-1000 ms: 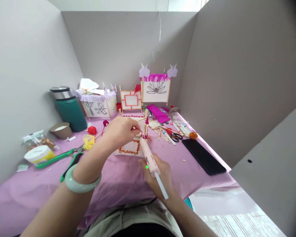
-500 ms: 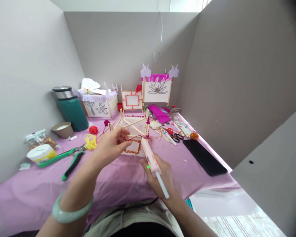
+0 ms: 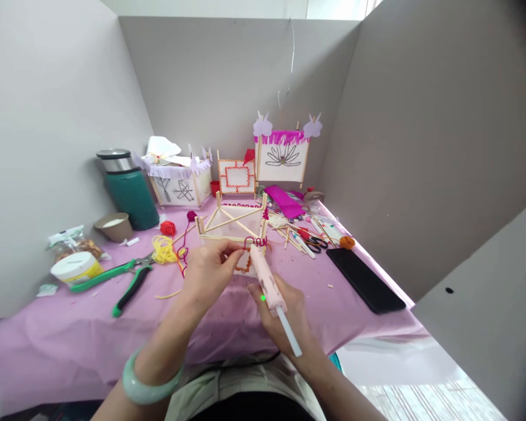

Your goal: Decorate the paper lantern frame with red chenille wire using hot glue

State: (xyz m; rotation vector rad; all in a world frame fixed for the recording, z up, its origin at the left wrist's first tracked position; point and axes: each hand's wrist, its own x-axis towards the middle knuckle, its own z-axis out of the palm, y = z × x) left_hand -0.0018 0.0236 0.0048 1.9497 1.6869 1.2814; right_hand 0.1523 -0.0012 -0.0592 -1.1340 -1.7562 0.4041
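Note:
My right hand (image 3: 293,307) is wrapped round a pale pink glue gun (image 3: 266,276); a whitish glue stick (image 3: 289,333) juts from its back and a small green light glows beside it. The gun's tip is at the near top edge of a box-like frame of wooden sticks (image 3: 233,223) with white panels. My left hand (image 3: 210,270) has thumb and forefinger pinched on dark magenta yarn (image 3: 249,240), which loops along that edge close to the tip. Orange yarn trim (image 3: 244,264) decorates the near panel, partly behind my fingers. The yarn trails left toward a magenta ball (image 3: 191,216).
Green-handled pliers (image 3: 129,280), yellow yarn (image 3: 163,249), a cup (image 3: 114,227) and a teal bottle (image 3: 131,196) are at left. A black phone (image 3: 363,280), scissors (image 3: 318,242) and loose sticks lie right. Decorated panels (image 3: 283,161) stand behind; grey partitions (image 3: 245,70) surround the table.
My left hand has moved right and slightly down, closer to the glue gun tip, its fingers now pinched together. The magenta yarn forms a loop at the edge. My right hand stays nearly still.

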